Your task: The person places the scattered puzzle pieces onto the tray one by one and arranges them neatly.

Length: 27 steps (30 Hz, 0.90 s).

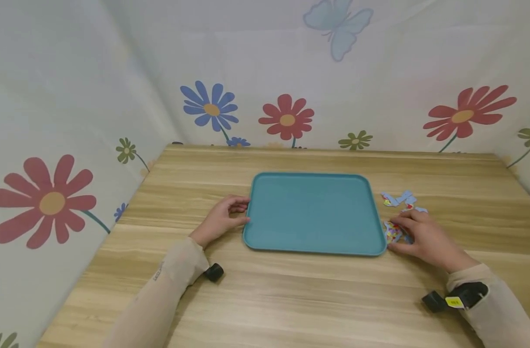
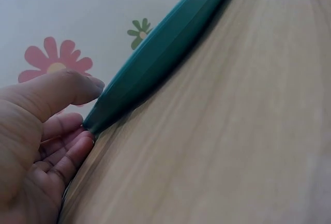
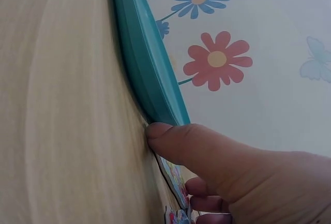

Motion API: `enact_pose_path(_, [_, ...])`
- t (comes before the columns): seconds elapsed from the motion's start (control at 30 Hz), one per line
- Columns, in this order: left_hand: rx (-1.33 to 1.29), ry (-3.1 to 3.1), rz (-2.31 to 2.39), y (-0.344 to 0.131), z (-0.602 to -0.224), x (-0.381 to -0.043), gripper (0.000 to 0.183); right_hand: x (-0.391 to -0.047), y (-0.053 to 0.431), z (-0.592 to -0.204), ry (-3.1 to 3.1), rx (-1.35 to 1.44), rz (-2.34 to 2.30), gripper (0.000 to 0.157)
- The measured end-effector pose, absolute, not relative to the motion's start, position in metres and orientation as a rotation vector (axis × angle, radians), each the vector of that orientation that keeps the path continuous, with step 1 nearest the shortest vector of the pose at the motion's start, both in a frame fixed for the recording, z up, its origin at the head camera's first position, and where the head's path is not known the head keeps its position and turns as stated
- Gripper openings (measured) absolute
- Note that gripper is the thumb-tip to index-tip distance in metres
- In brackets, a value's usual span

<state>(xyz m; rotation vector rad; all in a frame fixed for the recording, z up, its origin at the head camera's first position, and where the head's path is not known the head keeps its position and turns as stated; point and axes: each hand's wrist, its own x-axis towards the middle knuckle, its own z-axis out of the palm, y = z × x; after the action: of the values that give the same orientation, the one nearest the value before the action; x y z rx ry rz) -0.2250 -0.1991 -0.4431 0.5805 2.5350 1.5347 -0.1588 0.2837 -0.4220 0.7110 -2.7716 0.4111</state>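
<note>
A blue-green rectangular tray (image 1: 313, 212) lies flat on the wooden table. My left hand (image 1: 223, 217) is at its left side, thumb and fingertips touching the tray's edge (image 2: 150, 61). In the left wrist view the thumb is spread apart from the other fingers. On the tray's right, my right hand (image 1: 428, 239) reaches over colourful printed jigsaw pieces (image 1: 393, 232). Its thumb (image 3: 170, 138) touches or nearly touches the tray's near right corner, and the fingers are spread around the pieces. Part of the pile is hidden under this hand.
More light-blue jigsaw pieces (image 1: 400, 197) lie loose beyond the right hand. The wooden table (image 1: 300, 295) extends around the tray. A white cloth backdrop (image 1: 247, 48) printed with flowers and a butterfly stands behind the table and along its sides.
</note>
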Motion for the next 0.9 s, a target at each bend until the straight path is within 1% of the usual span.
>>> enact_pose_path(0.27, [0.563,2.551,1.476,-0.196,-0.439,-0.224,0.058,-0.159,0.283,-0.423,-2.807,0.665,0.45,0.057])
enact_pose_path(0.57, [0.552,2.54,1.469,-0.188,-0.411,-0.208,0.054,-0.161,0.282,-0.425,-2.778,0.674,0.43,0.05])
enact_pose_path(0.9, [0.562,2.552,1.464,-0.188,-0.415,-0.209,0.054,-0.159,0.281,-0.422,-2.859,0.616,0.452,0.052])
